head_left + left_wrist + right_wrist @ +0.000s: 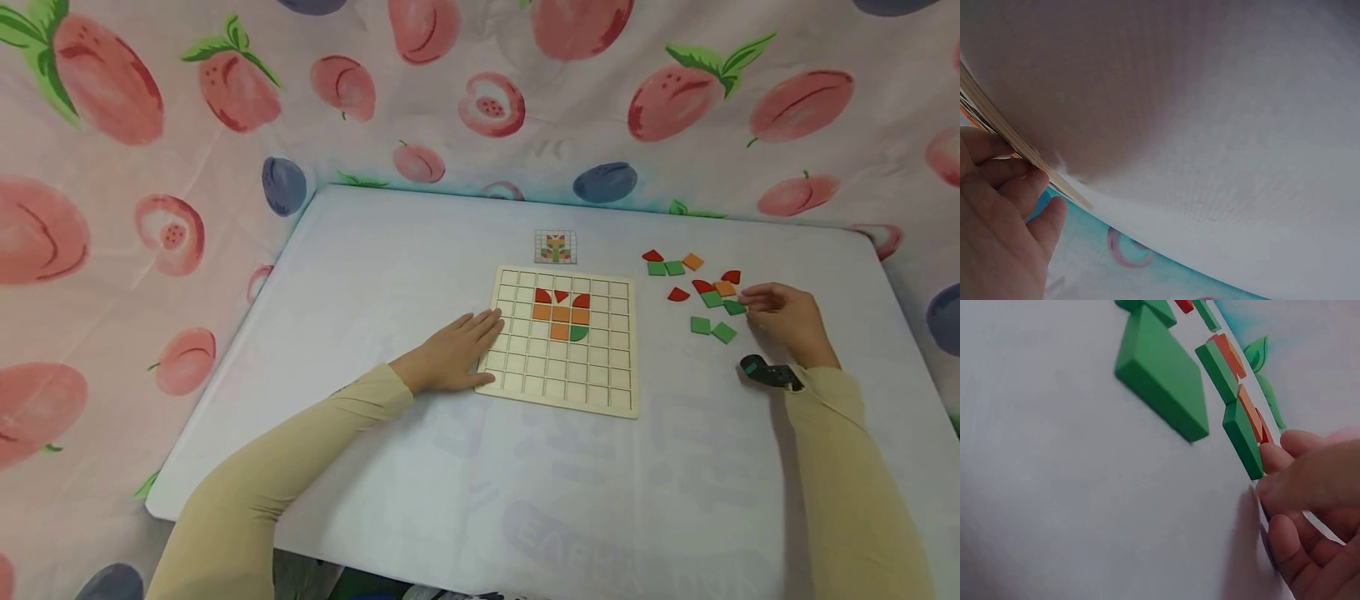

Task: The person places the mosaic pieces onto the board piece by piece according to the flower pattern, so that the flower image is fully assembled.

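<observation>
A pale wooden grid board (525, 375) lies on the table with red, orange and green tiles (561, 314) set in its upper middle cells. My left hand (457, 354) rests on the board's left edge, its fingers straight; the left wrist view shows fingertips at the board's edge (1054, 178). At the right, my right hand (787, 317) has its thumb and forefinger at the end of a green round-edged tile (734, 307), pinching it by the tip. Part of that tile is hidden by the fingers in the right wrist view.
Loose red, orange and green tiles lie right of the board, among them a green square (1166, 375) close to the right wrist camera. A small pattern card (555, 247) lies behind the board. A dark wrist strap (768, 372) is by the right sleeve.
</observation>
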A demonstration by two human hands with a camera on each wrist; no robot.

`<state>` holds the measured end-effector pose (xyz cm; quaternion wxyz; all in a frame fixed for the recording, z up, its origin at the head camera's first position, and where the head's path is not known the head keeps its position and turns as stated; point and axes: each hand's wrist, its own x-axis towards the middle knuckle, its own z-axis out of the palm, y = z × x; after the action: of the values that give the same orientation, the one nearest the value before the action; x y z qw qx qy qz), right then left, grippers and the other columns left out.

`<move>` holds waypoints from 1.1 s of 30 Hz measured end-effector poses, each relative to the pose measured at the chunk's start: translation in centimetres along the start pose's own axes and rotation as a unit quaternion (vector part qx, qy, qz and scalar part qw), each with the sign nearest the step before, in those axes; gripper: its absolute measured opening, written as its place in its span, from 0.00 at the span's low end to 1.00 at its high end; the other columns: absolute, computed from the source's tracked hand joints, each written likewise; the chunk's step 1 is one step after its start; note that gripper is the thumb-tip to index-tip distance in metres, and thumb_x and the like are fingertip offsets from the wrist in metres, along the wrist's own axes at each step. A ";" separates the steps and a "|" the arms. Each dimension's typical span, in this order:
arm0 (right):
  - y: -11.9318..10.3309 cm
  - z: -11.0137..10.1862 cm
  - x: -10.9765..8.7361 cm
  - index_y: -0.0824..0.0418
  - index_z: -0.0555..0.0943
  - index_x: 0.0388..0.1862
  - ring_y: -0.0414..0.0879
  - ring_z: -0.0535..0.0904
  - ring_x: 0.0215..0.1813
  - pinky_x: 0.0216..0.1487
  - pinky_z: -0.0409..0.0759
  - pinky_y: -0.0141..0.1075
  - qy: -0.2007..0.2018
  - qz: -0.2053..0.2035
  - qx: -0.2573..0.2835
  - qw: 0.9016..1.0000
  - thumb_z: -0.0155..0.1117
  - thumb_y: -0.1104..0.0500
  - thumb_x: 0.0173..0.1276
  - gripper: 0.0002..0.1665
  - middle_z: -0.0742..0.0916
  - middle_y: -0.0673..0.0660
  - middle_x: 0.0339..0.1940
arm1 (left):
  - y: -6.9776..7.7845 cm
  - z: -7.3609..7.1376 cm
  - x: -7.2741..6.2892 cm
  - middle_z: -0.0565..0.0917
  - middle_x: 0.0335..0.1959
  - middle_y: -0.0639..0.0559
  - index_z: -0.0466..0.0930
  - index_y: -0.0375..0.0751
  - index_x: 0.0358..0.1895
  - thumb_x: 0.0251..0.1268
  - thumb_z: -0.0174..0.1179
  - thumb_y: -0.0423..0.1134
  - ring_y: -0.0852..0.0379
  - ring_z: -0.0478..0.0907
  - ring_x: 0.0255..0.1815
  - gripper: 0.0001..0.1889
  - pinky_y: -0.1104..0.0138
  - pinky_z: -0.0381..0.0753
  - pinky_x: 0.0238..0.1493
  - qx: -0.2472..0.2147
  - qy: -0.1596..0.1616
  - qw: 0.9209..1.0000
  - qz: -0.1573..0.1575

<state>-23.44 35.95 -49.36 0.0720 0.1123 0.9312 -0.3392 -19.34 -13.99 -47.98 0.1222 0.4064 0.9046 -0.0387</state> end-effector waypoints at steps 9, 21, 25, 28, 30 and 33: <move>0.0 0.4 -0.2 0.65 0.73 0.59 0.52 0.69 0.49 0.46 0.68 0.36 0.011 0.000 -0.015 1.000 0.64 0.40 0.60 0.38 0.78 0.64 0.51 | 0.0 0.0 0.0 0.44 0.77 0.40 0.41 0.33 0.74 0.67 0.42 0.63 0.48 0.42 0.78 0.45 0.57 0.47 0.77 0.005 -0.002 1.000 -0.002; 0.0 0.1 -0.6 0.65 0.72 0.60 0.57 0.68 0.54 0.53 0.70 0.48 0.002 -0.014 -0.015 1.000 0.62 0.52 0.66 0.27 0.75 0.66 0.55 | 0.1 -0.3 0.0 0.44 0.77 0.40 0.42 0.33 0.74 0.67 0.43 0.63 0.47 0.42 0.78 0.45 0.56 0.47 0.77 0.006 -0.006 1.000 -0.003; 0.1 -0.1 -0.8 0.65 0.71 0.62 0.59 0.67 0.57 0.59 0.69 0.55 -0.005 -0.021 -0.011 1.000 0.61 0.57 0.66 0.27 0.75 0.67 0.57 | 0.1 -0.3 -0.1 0.44 0.77 0.40 0.42 0.33 0.74 0.67 0.43 0.63 0.47 0.42 0.78 0.45 0.56 0.47 0.76 0.006 -0.004 1.000 -0.001; 0.2 -0.1 -0.9 0.65 0.69 0.64 0.59 0.67 0.58 0.61 0.68 0.56 -0.004 -0.015 -0.006 1.000 0.62 0.55 0.66 0.30 0.74 0.67 0.58 | 0.1 -0.3 -0.1 0.44 0.77 0.40 0.42 0.33 0.74 0.67 0.43 0.63 0.47 0.42 0.78 0.45 0.56 0.47 0.76 0.006 -0.003 1.000 0.000; 0.2 -0.1 -1.0 0.64 0.68 0.65 0.59 0.67 0.59 0.61 0.68 0.55 -0.001 -0.008 -0.004 1.000 0.62 0.51 0.65 0.34 0.74 0.66 0.59 | 0.1 -0.2 -0.1 0.44 0.77 0.40 0.42 0.33 0.74 0.67 0.43 0.63 0.47 0.42 0.78 0.45 0.56 0.47 0.76 0.006 -0.003 1.000 0.000; 0.2 0.1 -1.0 0.65 0.68 0.65 0.59 0.66 0.59 0.60 0.68 0.53 0.004 -0.004 -0.004 1.000 0.63 0.43 0.61 0.40 0.74 0.66 0.59 | 0.1 -0.2 -0.1 0.44 0.77 0.40 0.42 0.33 0.74 0.67 0.42 0.63 0.47 0.42 0.78 0.45 0.56 0.47 0.76 0.006 -0.003 1.000 0.000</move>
<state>-22.40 35.89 -49.38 0.0673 0.1099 0.9333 -0.3351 -19.27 -13.98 -47.73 0.1226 0.4073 0.9039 -0.0458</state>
